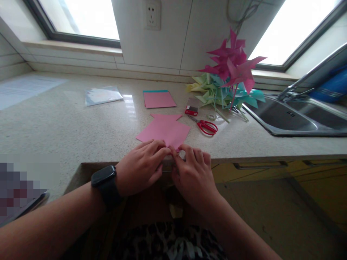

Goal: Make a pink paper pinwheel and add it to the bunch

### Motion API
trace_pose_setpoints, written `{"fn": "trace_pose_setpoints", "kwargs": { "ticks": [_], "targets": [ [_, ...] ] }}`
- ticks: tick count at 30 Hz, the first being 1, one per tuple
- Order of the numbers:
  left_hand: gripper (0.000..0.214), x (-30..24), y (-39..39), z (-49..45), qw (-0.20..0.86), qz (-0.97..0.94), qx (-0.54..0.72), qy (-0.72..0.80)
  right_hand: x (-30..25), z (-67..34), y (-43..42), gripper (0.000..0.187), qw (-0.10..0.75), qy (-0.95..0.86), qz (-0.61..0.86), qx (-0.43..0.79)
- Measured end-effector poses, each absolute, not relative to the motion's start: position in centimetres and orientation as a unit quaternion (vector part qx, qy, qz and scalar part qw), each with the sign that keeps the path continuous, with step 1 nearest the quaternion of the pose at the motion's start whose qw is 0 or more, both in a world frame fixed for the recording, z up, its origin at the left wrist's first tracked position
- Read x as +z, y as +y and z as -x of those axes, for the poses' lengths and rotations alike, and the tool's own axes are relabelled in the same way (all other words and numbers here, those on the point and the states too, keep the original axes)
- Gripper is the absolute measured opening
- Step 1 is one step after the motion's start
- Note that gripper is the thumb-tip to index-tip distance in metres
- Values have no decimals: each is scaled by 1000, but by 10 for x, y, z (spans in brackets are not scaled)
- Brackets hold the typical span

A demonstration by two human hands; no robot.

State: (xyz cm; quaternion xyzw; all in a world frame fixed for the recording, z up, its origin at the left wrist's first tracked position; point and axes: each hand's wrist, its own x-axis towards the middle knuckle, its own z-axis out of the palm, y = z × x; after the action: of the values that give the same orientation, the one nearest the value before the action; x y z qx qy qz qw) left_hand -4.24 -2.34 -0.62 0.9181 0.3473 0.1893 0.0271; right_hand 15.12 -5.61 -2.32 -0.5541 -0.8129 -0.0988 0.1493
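A pink paper sheet (165, 130), partly folded, lies on the speckled countertop (67, 122) near its front edge. My left hand (141, 166), with a black watch on the wrist, presses its fingertips on the sheet's near corner. My right hand (193, 171) meets it there, fingers pinched together on the same corner. Both hands are closed on the paper's edge.
Behind lie a stack of pink paper (158, 99), red scissors (206, 126), a small red box (191, 110), a tape roll (211, 116) and a clear plastic sleeve (102, 95). Pink, green and teal paper pinwheels (230, 76) pile beside a steel sink (295, 117). A phone (29, 206) lies at left.
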Motion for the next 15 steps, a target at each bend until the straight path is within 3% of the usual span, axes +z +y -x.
{"fn": "trace_pose_setpoints", "kwargs": {
  "ticks": [9,15],
  "targets": [
    [35,-10,-22,44,-10,-918,193,345,-20,-153,-57,51,147,-808,566,-71],
    [30,-9,-23,42,20,-921,185,343,-20,-155,-56,57,152,-812,561,-62]
  ]
}}
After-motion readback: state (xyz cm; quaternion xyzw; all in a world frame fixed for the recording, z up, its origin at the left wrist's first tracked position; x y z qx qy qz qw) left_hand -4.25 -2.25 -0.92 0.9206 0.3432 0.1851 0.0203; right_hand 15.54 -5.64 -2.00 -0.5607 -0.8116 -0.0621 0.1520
